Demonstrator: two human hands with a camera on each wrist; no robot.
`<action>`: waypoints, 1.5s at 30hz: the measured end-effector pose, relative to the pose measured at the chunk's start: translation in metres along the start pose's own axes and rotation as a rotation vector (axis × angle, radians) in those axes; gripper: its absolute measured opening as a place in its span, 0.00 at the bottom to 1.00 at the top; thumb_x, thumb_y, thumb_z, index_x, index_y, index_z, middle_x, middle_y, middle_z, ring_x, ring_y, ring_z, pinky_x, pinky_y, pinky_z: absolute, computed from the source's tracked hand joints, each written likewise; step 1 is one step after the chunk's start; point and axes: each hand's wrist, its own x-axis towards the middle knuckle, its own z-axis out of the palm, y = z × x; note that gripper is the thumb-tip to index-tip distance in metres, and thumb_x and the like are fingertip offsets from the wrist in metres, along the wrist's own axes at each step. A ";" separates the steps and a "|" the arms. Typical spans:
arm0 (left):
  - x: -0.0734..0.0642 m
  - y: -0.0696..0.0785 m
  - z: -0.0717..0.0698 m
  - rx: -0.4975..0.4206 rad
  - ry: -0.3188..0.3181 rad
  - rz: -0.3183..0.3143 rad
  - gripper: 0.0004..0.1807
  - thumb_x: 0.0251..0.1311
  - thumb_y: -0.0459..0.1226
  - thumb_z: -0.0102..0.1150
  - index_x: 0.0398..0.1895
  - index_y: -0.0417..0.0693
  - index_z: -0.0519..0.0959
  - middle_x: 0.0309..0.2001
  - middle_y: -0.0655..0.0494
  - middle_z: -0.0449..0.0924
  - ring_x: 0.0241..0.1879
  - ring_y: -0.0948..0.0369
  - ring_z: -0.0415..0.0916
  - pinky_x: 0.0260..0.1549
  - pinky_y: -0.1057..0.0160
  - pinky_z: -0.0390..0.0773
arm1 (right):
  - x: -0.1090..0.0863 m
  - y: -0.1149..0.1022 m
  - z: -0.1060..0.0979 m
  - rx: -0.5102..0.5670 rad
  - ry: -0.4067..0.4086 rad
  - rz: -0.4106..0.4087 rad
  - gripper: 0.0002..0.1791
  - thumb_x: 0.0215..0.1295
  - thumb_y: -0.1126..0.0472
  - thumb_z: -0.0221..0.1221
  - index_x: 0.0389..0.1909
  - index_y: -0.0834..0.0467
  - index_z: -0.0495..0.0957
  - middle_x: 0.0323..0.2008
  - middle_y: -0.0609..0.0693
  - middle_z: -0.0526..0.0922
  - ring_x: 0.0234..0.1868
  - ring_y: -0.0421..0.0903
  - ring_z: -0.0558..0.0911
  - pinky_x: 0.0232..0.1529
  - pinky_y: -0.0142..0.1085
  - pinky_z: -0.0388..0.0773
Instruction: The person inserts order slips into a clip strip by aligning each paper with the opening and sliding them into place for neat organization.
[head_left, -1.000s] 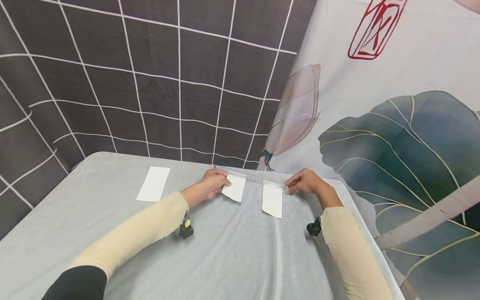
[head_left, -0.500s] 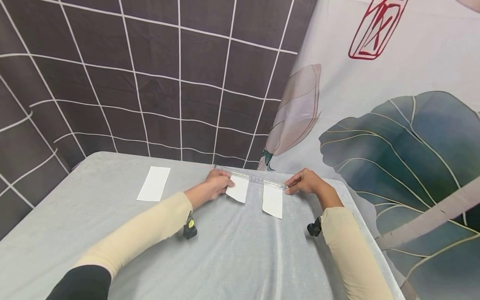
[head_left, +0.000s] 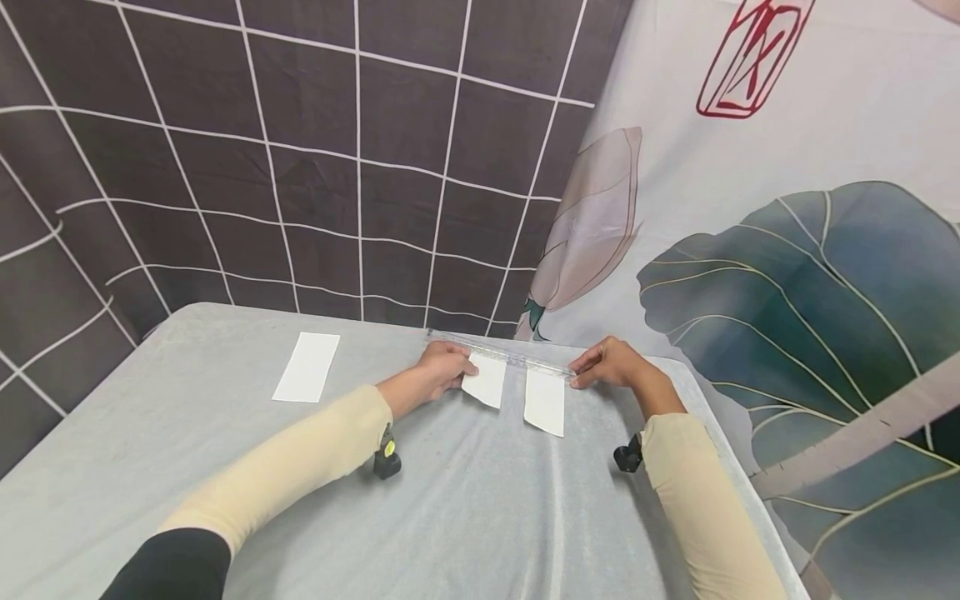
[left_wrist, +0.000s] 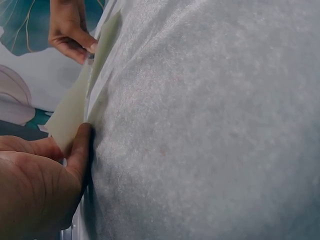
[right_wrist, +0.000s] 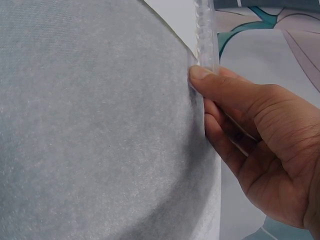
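Observation:
A clear plastic strip with notched ridges (head_left: 516, 360) lies along the table's far edge. My right hand (head_left: 611, 364) pinches its right end between thumb and fingers; the right wrist view shows the thumb on top. Near the middle of the strip, my left hand (head_left: 437, 370) pinches the left side of a white card (head_left: 487, 381), whose upper edge meets the strip. In the left wrist view this card (left_wrist: 70, 112) stands tilted between thumb and finger. Another white card (head_left: 545, 402) hangs from the strip close to my right hand, its upper edge at the plastic.
A third white card (head_left: 307, 367) lies flat at the left on the grey cloth-covered table (head_left: 420, 517). Behind the table hang a dark grid-patterned cloth (head_left: 300, 183) and a pale cloth with a leaf print (head_left: 795, 283).
My left hand has slid to the right along the strip, and the card in it has moved closer to the right-hand card. My right hand and the strip have stayed in place.

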 end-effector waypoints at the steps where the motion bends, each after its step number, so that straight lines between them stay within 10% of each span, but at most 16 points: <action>1: 0.000 0.000 0.000 -0.002 -0.003 -0.002 0.27 0.64 0.18 0.63 0.68 0.24 0.75 0.68 0.27 0.81 0.63 0.42 0.88 0.66 0.49 0.92 | 0.000 0.000 0.000 0.001 0.001 0.000 0.16 0.58 0.61 0.85 0.48 0.57 0.97 0.43 0.53 0.97 0.44 0.45 0.86 0.49 0.37 0.85; 23: -0.002 0.001 0.011 0.016 -0.036 -0.019 0.26 0.66 0.19 0.65 0.67 0.26 0.77 0.59 0.35 0.84 0.49 0.53 0.85 0.63 0.52 0.94 | 0.000 -0.003 -0.001 0.013 0.012 -0.009 0.16 0.57 0.62 0.85 0.46 0.58 0.97 0.39 0.50 0.97 0.41 0.43 0.85 0.44 0.32 0.82; 45: -0.002 0.000 0.020 0.039 -0.066 -0.029 0.28 0.67 0.19 0.66 0.71 0.28 0.78 0.65 0.31 0.85 0.60 0.46 0.89 0.60 0.54 0.95 | -0.004 -0.004 0.002 -0.002 0.014 0.005 0.17 0.59 0.61 0.85 0.48 0.58 0.96 0.45 0.54 0.98 0.47 0.46 0.89 0.55 0.43 0.89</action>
